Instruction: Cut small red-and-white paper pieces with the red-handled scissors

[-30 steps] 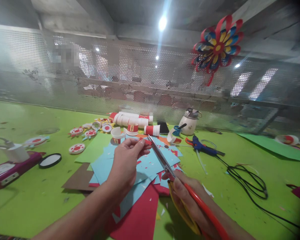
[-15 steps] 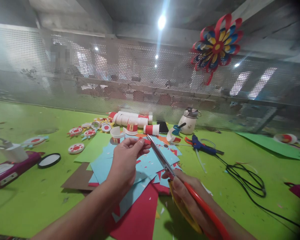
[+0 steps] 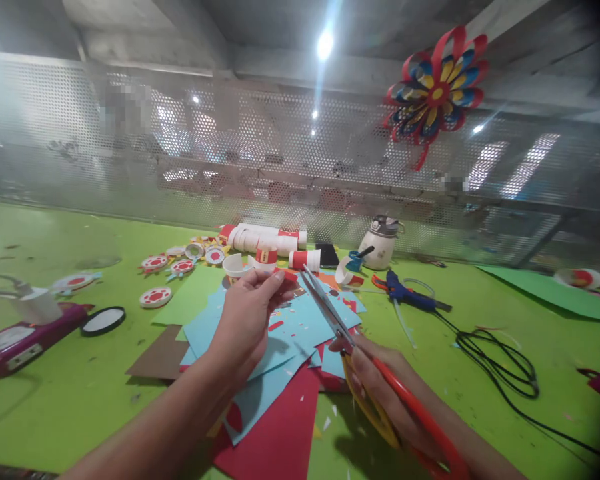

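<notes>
Left hand (image 3: 245, 313) is pinching a small red paper piece (image 3: 286, 277) between thumb and fingertips, holding it up over the pile of blue and red paper sheets (image 3: 280, 373). Right hand (image 3: 380, 393) is gripping the scissors (image 3: 330, 313) by their red and yellow loop handles, fingers clenched through the loops.

Change over the last second: the scissor blades are now sitting slightly higher and further right, their tips beside the red piece rather than laid across it. The blades are reading as nearly closed; whether they are touching the paper cannot be told. The left hand is tilting the piece a little more toward the blades. Judgement: a snip is being finished or the piece is being re-presented for another cut; the trimming is in progress, not complete.

Surroundings: the green surface (image 3: 70, 387) is carrying red-and-white paper cups (image 3: 265, 250), round cut discs (image 3: 155, 297), a blue glue gun (image 3: 405, 291) with its black cord (image 3: 500, 370), and a white kettle-like pot (image 3: 379, 243). A paper flower (image 3: 435, 87) is hanging on the perforated screen.
</notes>
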A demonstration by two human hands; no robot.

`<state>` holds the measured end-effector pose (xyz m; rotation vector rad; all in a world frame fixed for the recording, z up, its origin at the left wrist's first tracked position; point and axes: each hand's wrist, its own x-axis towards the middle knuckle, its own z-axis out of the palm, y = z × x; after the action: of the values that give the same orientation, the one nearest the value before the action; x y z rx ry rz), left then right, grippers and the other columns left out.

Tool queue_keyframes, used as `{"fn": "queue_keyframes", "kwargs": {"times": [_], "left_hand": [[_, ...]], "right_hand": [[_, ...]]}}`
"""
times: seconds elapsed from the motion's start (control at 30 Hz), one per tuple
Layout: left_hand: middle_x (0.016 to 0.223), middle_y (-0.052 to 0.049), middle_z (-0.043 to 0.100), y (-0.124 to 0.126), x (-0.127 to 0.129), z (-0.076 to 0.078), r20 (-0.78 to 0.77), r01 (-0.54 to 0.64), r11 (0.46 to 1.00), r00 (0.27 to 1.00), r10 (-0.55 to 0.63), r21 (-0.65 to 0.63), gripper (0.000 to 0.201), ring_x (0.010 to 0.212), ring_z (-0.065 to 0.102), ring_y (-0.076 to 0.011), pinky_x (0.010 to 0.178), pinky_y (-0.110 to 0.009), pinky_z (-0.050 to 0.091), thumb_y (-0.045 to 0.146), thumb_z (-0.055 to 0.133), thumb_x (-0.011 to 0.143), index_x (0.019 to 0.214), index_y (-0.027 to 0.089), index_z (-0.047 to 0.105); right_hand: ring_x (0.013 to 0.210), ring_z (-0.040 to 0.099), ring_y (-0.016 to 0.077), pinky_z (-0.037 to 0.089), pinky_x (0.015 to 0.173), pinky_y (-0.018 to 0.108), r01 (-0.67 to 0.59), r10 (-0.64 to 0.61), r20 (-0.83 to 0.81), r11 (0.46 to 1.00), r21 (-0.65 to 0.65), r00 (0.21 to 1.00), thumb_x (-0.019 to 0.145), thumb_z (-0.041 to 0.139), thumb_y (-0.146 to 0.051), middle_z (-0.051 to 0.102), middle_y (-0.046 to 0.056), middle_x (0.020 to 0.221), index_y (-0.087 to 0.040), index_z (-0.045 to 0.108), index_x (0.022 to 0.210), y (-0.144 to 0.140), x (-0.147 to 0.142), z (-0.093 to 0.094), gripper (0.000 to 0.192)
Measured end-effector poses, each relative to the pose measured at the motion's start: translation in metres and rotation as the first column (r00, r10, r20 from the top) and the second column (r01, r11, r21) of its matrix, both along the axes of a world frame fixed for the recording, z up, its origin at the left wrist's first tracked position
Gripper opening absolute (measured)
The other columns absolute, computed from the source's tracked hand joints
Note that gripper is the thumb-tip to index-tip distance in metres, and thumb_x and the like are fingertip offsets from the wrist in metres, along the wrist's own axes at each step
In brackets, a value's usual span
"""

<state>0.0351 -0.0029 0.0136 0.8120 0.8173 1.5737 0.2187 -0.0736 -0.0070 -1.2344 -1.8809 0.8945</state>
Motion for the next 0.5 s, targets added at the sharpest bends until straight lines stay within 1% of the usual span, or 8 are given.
{"fn": "queue_keyframes", "kwargs": {"times": [0.1,0.17,0.27,0.33,0.5], "left_hand": [[0.066,-0.001,0.064,0.005,-0.007,0.004,-0.021,-0.014,0.998,1.000,0.016,0.069,0.014,0.067,0.062,-0.0122,0.074,-0.028,0.049,0.019,0.069,0.068,0.071,0.012,0.057],[0.065,-0.001,0.063,0.008,-0.011,0.006,-0.043,0.002,0.995,0.999,0.002,0.099,0.015,0.068,0.063,-0.0129,0.076,-0.030,0.049,0.019,0.069,0.067,0.070,0.013,0.056],[0.063,0.000,0.062,0.009,-0.013,0.006,-0.066,0.051,0.995,0.997,-0.045,0.083,0.015,0.066,0.062,-0.0125,0.077,-0.032,0.050,0.017,0.070,0.065,0.068,0.013,0.056],[0.061,0.000,0.061,0.009,-0.013,0.007,-0.090,0.089,0.994,0.992,-0.084,0.061,0.013,0.062,0.060,-0.0118,0.073,-0.031,0.050,0.016,0.068,0.066,0.068,0.012,0.056],[0.061,-0.001,0.059,0.009,-0.012,0.007,-0.160,0.167,0.986,0.974,-0.162,0.017,0.012,0.058,0.059,-0.0116,0.065,-0.029,0.050,0.014,0.065,0.069,0.068,0.013,0.053]], "right_hand": [[0.057,0.045,0.0133,0.038,0.053,0.025,-0.086,0.083,0.125,0.996,0.023,0.989,0.090,0.034,-0.061,0.049,0.000,0.065,-0.017,0.059,0.089,0.000,0.010,0.009,0.051],[0.058,0.047,0.0135,0.041,0.054,0.024,-0.115,0.114,0.157,0.993,-0.003,0.981,0.089,0.035,-0.061,0.051,0.001,0.066,-0.016,0.060,0.090,0.000,0.016,0.013,0.052],[0.057,0.049,0.0135,0.043,0.053,0.024,-0.156,0.161,0.162,0.987,-0.041,0.974,0.089,0.035,-0.061,0.051,0.001,0.067,-0.016,0.060,0.087,-0.001,0.021,0.019,0.051],[0.059,0.049,0.0137,0.044,0.053,0.024,-0.177,0.184,0.174,0.983,-0.056,0.967,0.091,0.035,-0.059,0.051,0.002,0.069,-0.016,0.060,0.086,-0.002,0.022,0.022,0.049],[0.057,0.043,0.0126,0.039,0.053,0.024,-0.223,0.234,0.201,0.972,-0.078,0.951,0.092,0.033,-0.057,0.044,-0.002,0.065,-0.017,0.053,0.082,-0.004,0.022,0.025,0.046]]}}
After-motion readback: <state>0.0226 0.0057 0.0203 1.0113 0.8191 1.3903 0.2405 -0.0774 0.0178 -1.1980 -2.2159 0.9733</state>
